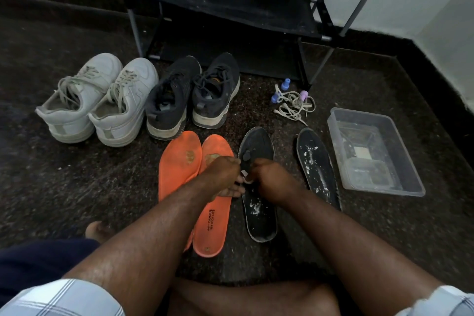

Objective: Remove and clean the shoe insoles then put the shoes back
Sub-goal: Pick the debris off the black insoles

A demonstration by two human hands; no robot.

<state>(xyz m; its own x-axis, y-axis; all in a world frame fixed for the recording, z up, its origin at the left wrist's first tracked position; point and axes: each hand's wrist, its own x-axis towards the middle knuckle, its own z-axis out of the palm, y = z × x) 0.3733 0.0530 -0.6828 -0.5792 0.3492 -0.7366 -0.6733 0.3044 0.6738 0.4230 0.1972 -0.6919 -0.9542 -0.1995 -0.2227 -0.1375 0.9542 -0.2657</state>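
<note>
All four insoles lie out; both hands (245, 177) pinch a white scrap over the black insole (259, 202), cleaning unfinished, shoes (192, 95) still off the rack.

Down on the dark speckled stone floor (77, 187), a pair of white lace-up sneakers (97, 100) stands at the left, a pair of black mesh running shoes (192, 95) just beside it. Nearer the person, two orange foam insoles (195, 187) lie side by side, touching, then two black insoles flecked with white (287, 174), apart from each other. At the right sits a clear plastic rectangular tub (372, 151), with a tangle of pale shoelaces (295, 105) behind it near the black metal-framed shoe rack (230, 7).
</note>
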